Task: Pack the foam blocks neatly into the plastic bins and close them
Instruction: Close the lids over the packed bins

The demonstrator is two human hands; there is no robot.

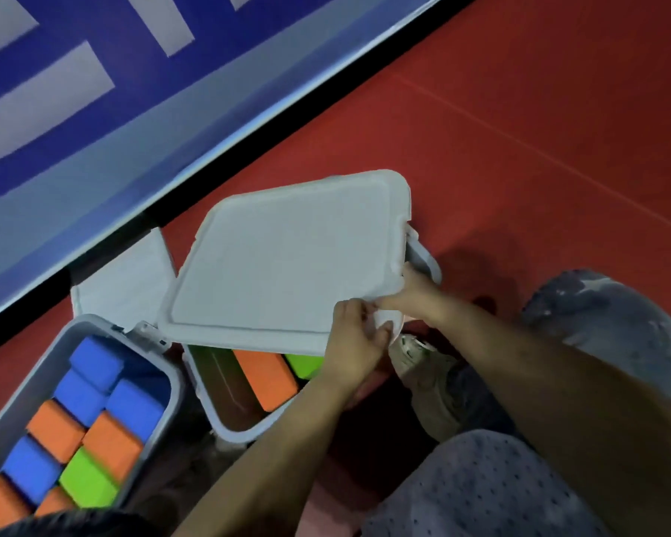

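A grey plastic lid point(283, 261) hangs tilted over the right bin point(225, 424), covering most of it. My left hand point(355, 343) grips the lid's near corner, and my right hand point(413, 290) holds its right edge next to a grey latch handle point(423, 253). Under the lid an orange foam block point(266, 375) and a green one point(305, 364) show inside the bin. The left bin point(173, 385) stands uncovered, packed with blue point(95, 360), orange point(57, 428) and green point(88, 478) foam blocks. Its own lid point(128, 281) leans back behind it.
Both bins stand on a red floor point(520, 129). A blue and white banner point(94, 110) with a black lower edge runs along the far side. My knees in grey trousers point(616, 327) and a pale shoe point(427, 374) are at the right, close to the right bin.
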